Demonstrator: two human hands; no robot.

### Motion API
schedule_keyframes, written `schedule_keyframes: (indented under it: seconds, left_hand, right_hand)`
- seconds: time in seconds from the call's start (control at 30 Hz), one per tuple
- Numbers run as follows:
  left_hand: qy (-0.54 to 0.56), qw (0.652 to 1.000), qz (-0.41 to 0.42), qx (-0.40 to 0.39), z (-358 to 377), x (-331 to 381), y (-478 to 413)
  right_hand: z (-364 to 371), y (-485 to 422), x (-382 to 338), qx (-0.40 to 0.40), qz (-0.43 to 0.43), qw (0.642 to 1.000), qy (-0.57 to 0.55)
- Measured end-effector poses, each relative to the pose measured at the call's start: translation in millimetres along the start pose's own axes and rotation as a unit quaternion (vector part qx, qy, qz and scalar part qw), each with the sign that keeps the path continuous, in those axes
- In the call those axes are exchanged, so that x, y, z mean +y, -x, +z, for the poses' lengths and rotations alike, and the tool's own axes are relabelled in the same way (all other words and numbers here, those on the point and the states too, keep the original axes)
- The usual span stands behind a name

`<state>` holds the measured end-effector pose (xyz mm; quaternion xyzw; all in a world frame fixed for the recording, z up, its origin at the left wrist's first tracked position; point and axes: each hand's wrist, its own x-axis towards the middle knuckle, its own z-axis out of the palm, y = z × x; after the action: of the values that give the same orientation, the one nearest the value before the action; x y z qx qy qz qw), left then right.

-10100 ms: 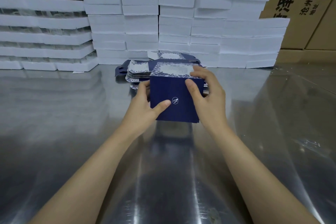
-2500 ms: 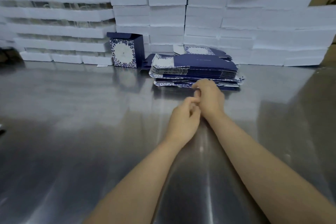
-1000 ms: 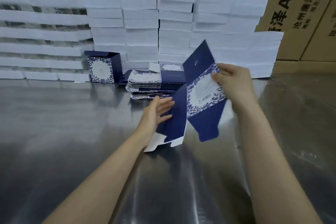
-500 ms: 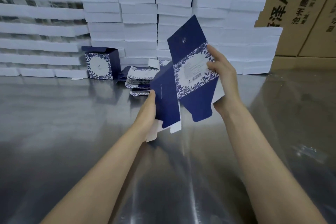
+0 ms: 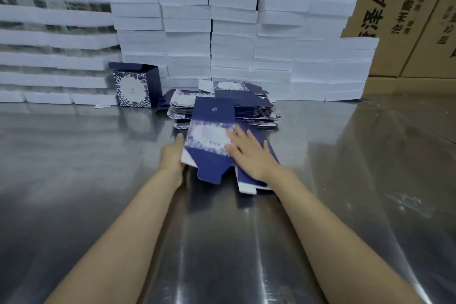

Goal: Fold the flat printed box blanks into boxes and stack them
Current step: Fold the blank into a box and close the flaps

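Note:
A navy box blank (image 5: 209,140) with a white floral panel lies partly opened on the steel table (image 5: 98,168) in front of me. My left hand (image 5: 172,153) grips its left edge. My right hand (image 5: 249,153) presses flat on its right side with fingers spread. Behind it sits the pile of flat blanks (image 5: 229,106). One folded navy box (image 5: 134,86) stands upright at the back left, top flap open.
White foam slabs (image 5: 187,32) are stacked in a wall along the table's back. Brown cartons (image 5: 404,7) with printed lettering stand behind and to the right. The steel tabletop is shiny and reflective.
The blank was held up in the air between both hands; now it is down on the table, with my right hand flat on it and my left at its edge.

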<state>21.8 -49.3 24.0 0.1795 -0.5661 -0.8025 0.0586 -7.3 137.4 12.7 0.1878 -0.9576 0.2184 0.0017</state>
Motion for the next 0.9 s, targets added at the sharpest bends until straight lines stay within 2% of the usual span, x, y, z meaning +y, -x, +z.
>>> schedule_keyframes:
  seconds: [0.07,0.1,0.13,0.17,0.23,0.27,0.33,0.37,0.43,0.5,0.57,0.63,0.7,0.73,0.77,0.87,0.9]
  left_hand:
    - [-0.002,0.997,0.027,0.074,-20.2,10.2,-11.2]
    - [-0.022,0.991,0.055,0.116,-30.2,14.5,-17.9]
    - [-0.095,0.978,0.113,0.149,-37.6,17.9,-23.8]
    - [-0.193,0.949,0.184,0.166,-40.9,19.6,-26.4]
    - [-0.397,0.853,0.313,0.125,-28.2,8.8,-20.4]
    - [-0.496,0.798,0.336,0.062,-17.4,-1.2,-15.8]
    - [-0.668,0.688,0.273,-0.074,2.9,-23.9,-7.6]
    - [-0.716,0.647,0.235,-0.115,8.1,-31.5,-5.0]
    - [-0.754,0.612,0.197,-0.135,4.1,-34.3,-7.0]
    - [-0.769,0.612,0.166,-0.085,-7.8,-31.6,-14.0]
    - [-0.77,0.628,0.106,-0.023,-12.0,-26.1,-18.4]
    - [-0.771,0.632,0.074,-0.017,-9.0,-24.6,-16.3]
    - [-0.752,0.653,0.091,-0.031,-9.6,-20.9,-14.8]
    - [-0.727,0.676,0.114,-0.034,-13.3,-17.1,-17.2]
    - [-0.683,0.716,0.136,-0.034,-19.2,-10.8,-19.2]
    - [-0.437,0.886,0.152,-0.029,-36.2,5.0,-19.7]
    - [-0.347,0.927,0.137,-0.032,-37.2,10.7,-18.2]
  right_hand:
    - [15.8,-1.7,8.1,-0.063,0.015,0.991,0.116]
    - [20.1,-3.1,8.4,-0.075,0.015,0.988,0.135]
    - [23.3,-4.6,6.9,-0.079,0.013,0.987,0.139]
    - [25.9,-5.7,3.8,-0.081,0.008,0.987,0.14]
    - [28.3,-7.3,-4.8,-0.085,-0.001,0.987,0.14]
    - [29.3,-6.9,-8.8,-0.083,-0.002,0.987,0.136]
    - [28.6,-4.6,-11.0,-0.063,0.002,0.991,0.119]
    - [26.0,-2.4,-8.7,-0.058,0.006,0.992,0.109]
    - [18.1,3.8,5.5,-0.062,0.009,0.992,0.109]
    - [9.0,8.9,24.0,-0.06,0.024,0.99,0.129]
    - [2.4,7.7,35.2,-0.049,0.065,0.985,0.152]
    - [2.2,5.7,36.8,-0.048,0.082,0.98,0.174]
    - [4.4,5.3,36.5,-0.038,0.081,0.982,0.167]
    - [4.1,6.1,37.1,-0.031,0.083,0.986,0.14]
    - [2.5,7.1,38.3,-0.026,0.086,0.991,0.1]
    - [-3.5,11.6,40.9,0.009,0.069,0.997,-0.04]
    - [-4.8,13.9,40.4,0.045,0.045,0.994,-0.089]
